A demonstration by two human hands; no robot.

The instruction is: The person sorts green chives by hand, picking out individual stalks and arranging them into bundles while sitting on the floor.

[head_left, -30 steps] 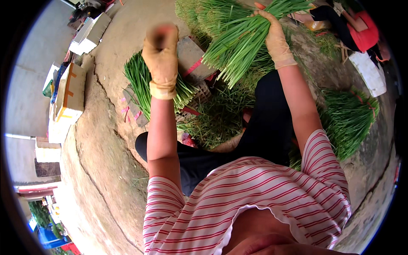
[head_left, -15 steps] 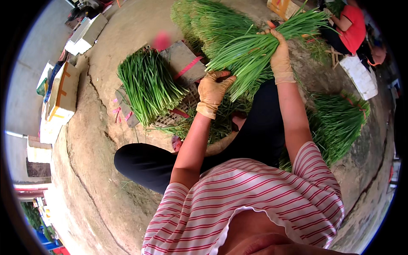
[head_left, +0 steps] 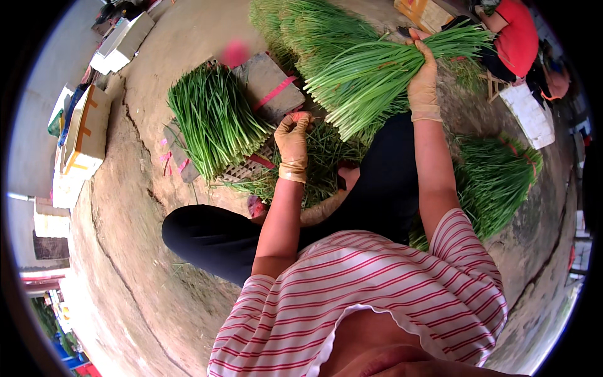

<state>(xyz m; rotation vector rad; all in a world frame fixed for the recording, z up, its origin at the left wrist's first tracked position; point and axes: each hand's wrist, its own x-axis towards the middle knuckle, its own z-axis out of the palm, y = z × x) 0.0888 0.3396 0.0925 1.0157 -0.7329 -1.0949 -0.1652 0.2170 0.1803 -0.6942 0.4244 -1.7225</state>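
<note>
My right hand [head_left: 424, 81], in a tan glove, is wrapped round the middle of a bunch of garlic chives [head_left: 367, 72]. The pale stem ends fan out to the left and toward me; the green tips point right. My left hand [head_left: 292, 147], gloved too, is apart from the bunch, its fingertips pinched together. Whatever is between them, if anything, is too small to make out. Just left of that hand, a thick pile of chives [head_left: 217, 122] lies on a low crate [head_left: 242, 171] beside a grey board [head_left: 267, 87] with a pink strap.
Loose green scraps [head_left: 330, 157] lie between my legs. A large heap of chives [head_left: 333, 31] is on the ground ahead, tied chives [head_left: 499, 182] to my right. White foam boxes [head_left: 88, 129] stand at the left. A person in a red top [head_left: 518, 41] sits at the far right beside another foam box [head_left: 529, 116].
My left hand has drawn away from the stem ends, leftward and slightly toward me, and its fingers have closed to a pinch. The right hand has shifted slightly right with the bunch.
</note>
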